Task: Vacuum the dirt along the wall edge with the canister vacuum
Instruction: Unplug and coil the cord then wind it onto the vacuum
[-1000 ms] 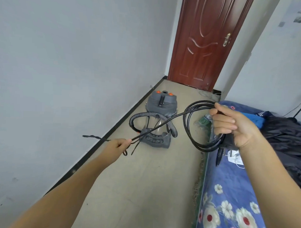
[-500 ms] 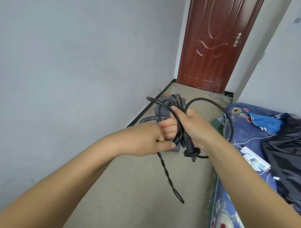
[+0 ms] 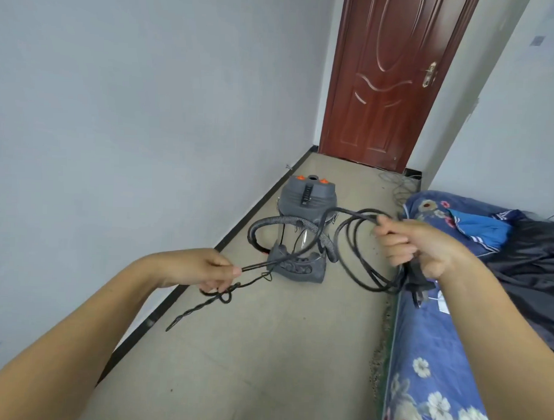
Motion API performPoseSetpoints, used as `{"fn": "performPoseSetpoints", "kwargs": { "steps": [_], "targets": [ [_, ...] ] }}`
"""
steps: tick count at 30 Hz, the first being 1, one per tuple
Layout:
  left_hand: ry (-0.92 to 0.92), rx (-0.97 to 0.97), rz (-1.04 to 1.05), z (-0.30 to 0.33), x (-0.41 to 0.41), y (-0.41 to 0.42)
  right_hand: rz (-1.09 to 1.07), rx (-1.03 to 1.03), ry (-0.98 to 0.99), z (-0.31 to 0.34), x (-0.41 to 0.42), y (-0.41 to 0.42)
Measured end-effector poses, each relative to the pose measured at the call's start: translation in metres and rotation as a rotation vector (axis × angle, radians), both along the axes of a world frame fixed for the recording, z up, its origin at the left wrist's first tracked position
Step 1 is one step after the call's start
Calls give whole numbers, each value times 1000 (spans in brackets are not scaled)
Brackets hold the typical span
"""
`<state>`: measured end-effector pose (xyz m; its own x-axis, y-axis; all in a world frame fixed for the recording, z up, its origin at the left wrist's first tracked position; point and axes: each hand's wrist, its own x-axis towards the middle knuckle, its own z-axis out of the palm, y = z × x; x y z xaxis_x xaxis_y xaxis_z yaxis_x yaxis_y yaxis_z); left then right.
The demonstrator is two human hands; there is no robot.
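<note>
The right hand [image 3: 422, 246] has its grip curled tight round several loops of the black power cord [image 3: 356, 244], forearm reaching in from the lower right above the edge of the bed [image 3: 427, 356]. The left hand [image 3: 201, 267] pinches a straight run of the same cord between thumb and fingers, a twisted tie [image 3: 200, 307] dangling below it. Beyond and between both grips, the canister vacuum [image 3: 303, 223] stands on the floor [image 3: 264, 350] beside the wall's black baseboard [image 3: 159, 312].
</note>
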<state>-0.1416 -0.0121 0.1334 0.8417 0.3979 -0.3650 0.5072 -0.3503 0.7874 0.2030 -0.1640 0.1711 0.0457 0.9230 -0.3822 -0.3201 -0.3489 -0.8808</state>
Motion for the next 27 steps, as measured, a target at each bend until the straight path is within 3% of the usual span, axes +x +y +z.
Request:
{"fn": "performPoseSetpoints", "kwargs": {
  "steps": [2, 5, 6, 10, 14, 19, 21, 24, 27],
  "targets": [
    [-70, -93, 125, -30, -16, 16, -177, -14, 413, -8, 29, 5],
    [-108, -84, 255, -73, -18, 37, -204, 30, 955, -21, 54, 18],
    [-108, -75, 310, -86, -15, 45, -280, 57, 1050, -24, 60, 26],
    [-32, 7, 476, -134, 17, 83, -798, 197, 1063, -30, 76, 76],
    [116, 232, 385, -164, 51, 135, -936, 234, 792, -33, 68, 139],
    [358, 390, -232, -131, 145, 162, -883, 297, 459, -23, 40, 232],
    [342, 432, -427, -107, 191, 162, -836, 328, 253, -28, 21, 262],
    [206, 380, -440, -78, 244, 173, -543, 287, -194, -52, -1, 284],
    [33, 347, -285, -72, 267, 209, -199, 116, -624, -64, 16, 281]
  ]
}}
